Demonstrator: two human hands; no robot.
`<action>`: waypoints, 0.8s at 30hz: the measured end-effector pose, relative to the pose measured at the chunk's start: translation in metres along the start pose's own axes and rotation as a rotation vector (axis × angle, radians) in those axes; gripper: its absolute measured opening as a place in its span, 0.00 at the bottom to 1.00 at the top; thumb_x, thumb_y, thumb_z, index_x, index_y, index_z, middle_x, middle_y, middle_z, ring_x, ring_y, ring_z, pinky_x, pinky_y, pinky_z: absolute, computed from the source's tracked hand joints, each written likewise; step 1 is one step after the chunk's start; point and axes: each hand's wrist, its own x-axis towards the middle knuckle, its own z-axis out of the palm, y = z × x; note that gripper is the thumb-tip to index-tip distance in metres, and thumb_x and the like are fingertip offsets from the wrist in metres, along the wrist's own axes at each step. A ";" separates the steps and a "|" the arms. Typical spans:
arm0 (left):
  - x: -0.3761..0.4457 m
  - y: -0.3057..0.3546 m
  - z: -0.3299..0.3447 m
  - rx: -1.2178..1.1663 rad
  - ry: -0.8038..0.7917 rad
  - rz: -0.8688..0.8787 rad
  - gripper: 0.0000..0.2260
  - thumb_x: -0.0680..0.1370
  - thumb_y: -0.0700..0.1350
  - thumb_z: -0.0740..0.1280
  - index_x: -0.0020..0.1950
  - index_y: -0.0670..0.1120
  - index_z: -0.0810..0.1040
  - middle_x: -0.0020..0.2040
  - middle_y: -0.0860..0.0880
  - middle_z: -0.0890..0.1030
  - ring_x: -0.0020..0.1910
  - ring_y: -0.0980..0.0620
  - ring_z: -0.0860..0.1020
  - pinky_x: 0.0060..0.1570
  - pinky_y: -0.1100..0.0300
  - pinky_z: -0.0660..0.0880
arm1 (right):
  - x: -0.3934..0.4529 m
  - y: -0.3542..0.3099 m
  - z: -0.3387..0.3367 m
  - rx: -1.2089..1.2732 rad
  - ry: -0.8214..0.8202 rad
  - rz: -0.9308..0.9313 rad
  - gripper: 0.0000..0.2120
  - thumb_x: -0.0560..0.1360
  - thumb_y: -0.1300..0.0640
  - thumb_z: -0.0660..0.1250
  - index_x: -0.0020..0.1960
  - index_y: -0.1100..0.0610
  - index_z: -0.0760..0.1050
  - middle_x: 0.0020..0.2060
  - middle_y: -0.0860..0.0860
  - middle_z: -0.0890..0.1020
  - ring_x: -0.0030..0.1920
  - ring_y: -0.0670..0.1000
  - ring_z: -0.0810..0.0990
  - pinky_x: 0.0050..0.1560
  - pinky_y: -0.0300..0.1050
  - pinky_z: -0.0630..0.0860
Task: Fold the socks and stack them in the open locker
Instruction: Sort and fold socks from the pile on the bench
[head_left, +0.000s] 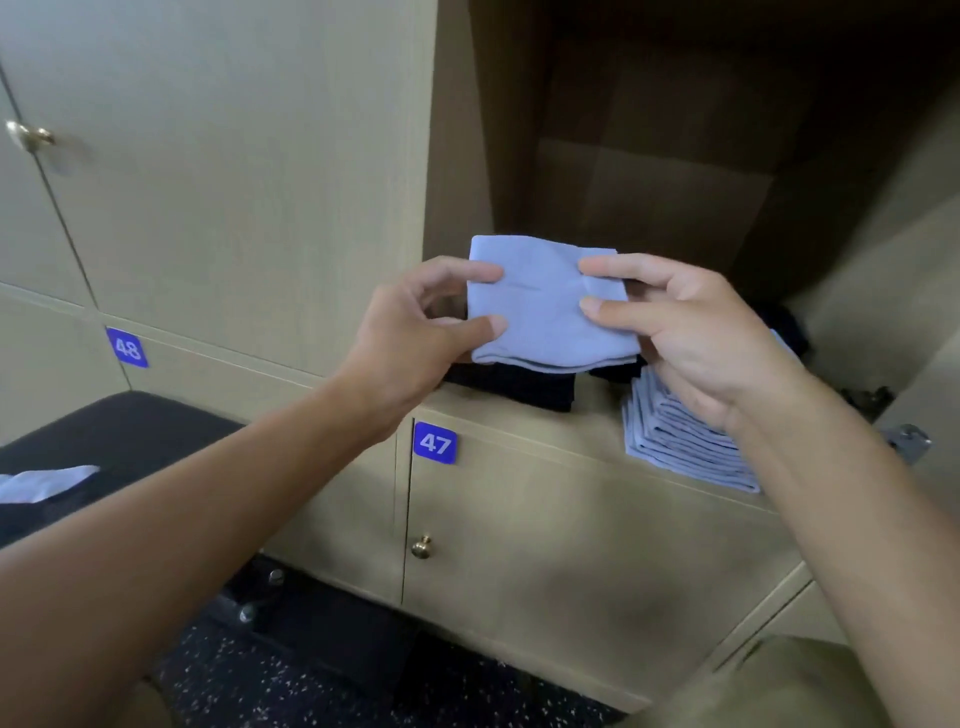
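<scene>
A folded light blue sock (545, 306) is held level in front of the open locker (649, 171). My left hand (415, 332) pinches its left edge between thumb and fingers. My right hand (691, 332) pinches its right edge the same way. Under the sock, on the locker floor, lies a folded dark sock (519, 387). A stack of several folded light blue socks (675, 441) sits at the locker's front right, partly hidden by my right wrist. More dark fabric (789, 322) lies further back behind my right hand.
Closed locker doors numbered 47 (434, 442) and 48 (127, 347) are below and to the left. A dark bench (130, 431) at the lower left carries a light blue sock (47, 480). A metal hinge (906, 441) sticks out at the locker's right edge.
</scene>
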 end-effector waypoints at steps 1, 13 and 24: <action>0.002 0.000 0.006 -0.020 0.004 -0.003 0.15 0.76 0.34 0.74 0.62 0.45 0.82 0.40 0.61 0.83 0.32 0.58 0.77 0.39 0.68 0.74 | 0.002 0.001 -0.005 -0.005 0.025 0.003 0.17 0.72 0.64 0.76 0.59 0.53 0.83 0.56 0.53 0.85 0.59 0.51 0.84 0.69 0.50 0.75; 0.034 -0.006 0.097 -0.212 -0.122 -0.111 0.20 0.75 0.38 0.76 0.66 0.43 0.80 0.60 0.48 0.83 0.46 0.54 0.84 0.44 0.66 0.80 | 0.008 0.014 -0.070 -0.310 0.423 -0.041 0.15 0.79 0.66 0.68 0.61 0.54 0.82 0.57 0.50 0.84 0.57 0.48 0.83 0.63 0.48 0.79; 0.056 -0.014 0.158 -0.217 -0.223 -0.178 0.23 0.74 0.36 0.77 0.68 0.39 0.78 0.55 0.47 0.83 0.50 0.49 0.85 0.46 0.63 0.82 | 0.007 0.034 -0.119 -0.418 0.598 0.048 0.16 0.77 0.68 0.66 0.62 0.57 0.81 0.54 0.51 0.84 0.56 0.50 0.82 0.64 0.47 0.78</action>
